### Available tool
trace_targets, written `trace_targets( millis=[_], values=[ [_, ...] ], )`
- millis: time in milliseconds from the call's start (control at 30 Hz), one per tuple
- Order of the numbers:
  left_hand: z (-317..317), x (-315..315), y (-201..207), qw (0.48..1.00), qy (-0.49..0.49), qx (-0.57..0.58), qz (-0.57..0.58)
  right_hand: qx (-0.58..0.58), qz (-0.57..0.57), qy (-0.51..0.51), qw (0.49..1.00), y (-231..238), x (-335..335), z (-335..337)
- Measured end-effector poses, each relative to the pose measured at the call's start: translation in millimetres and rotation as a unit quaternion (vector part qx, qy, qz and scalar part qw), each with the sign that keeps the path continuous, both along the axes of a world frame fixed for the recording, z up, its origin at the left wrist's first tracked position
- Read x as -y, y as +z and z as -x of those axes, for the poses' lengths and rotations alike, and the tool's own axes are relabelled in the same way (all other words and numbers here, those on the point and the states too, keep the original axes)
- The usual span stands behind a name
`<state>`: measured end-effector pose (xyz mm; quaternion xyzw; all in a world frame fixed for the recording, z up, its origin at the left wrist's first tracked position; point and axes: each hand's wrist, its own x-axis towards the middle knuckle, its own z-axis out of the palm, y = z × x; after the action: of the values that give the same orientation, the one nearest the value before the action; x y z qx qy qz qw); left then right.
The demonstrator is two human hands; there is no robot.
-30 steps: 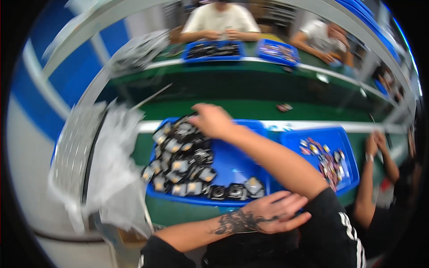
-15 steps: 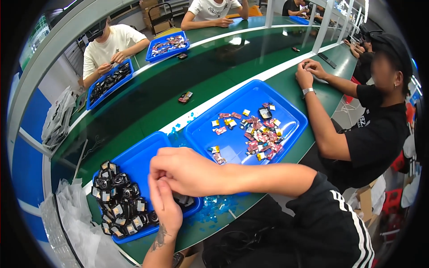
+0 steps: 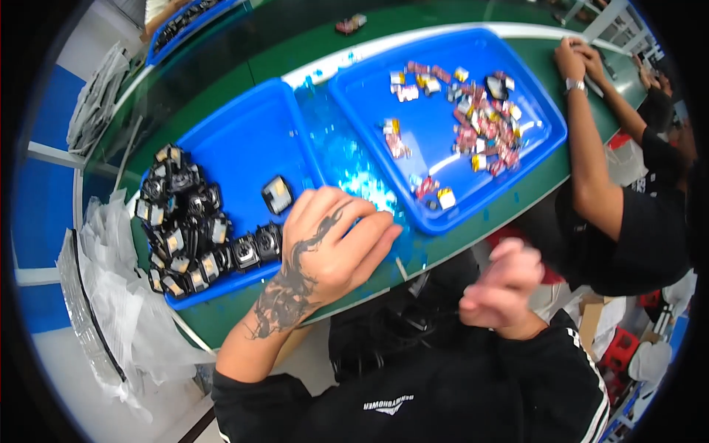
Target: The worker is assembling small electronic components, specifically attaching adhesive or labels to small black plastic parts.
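My left hand [image 3: 332, 247], tattooed on its back, lies palm down with its fingers stretched out. It rests on the front right corner of a blue tray [image 3: 244, 140] and on the green table edge, with nothing seen in it. That tray holds a heap of small black parts [image 3: 181, 229] at its left, and one single black part [image 3: 277, 193] lies just beyond my knuckles. My right hand [image 3: 502, 289] is blurred, hanging off the table over my lap with its fingers curled. Whether it holds anything is unclear.
A second blue tray [image 3: 532, 96] to the right holds several small coloured pieces [image 3: 480, 125]. Crinkled clear film [image 3: 347, 159] lies between the trays. A co-worker's forearm [image 3: 587, 155] rests on the table at the right. Clear plastic bags [image 3: 111, 295] hang at the left.
My hands were together over the tray's front edge. They have parted: the right has drawn back toward my body and the left has stayed at the tray. The view has swung.
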<state>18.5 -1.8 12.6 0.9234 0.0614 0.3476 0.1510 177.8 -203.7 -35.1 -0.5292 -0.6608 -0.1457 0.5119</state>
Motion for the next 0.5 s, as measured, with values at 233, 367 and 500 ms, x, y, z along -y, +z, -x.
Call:
trace_targets(
  millis=[233, 367, 500],
  values=[
    [3.9, 4.6, 4.2, 0.996, 0.012, 0.078, -0.041, -0.091, 0.347, 0.049, 0.932, -92.5, -25.9, 21.5],
    [7.9, 3.8, -4.2, 0.996, 0.010, 0.069, -0.062, -0.064, 0.490, 0.127, 0.860, -96.2, -34.2, 39.0],
    [51.9, 46.3, 29.3, 0.988, -0.008, 0.064, -0.141, 0.232, 0.330, 0.206, 0.891, -111.0, -27.6, 51.3]
  ],
)
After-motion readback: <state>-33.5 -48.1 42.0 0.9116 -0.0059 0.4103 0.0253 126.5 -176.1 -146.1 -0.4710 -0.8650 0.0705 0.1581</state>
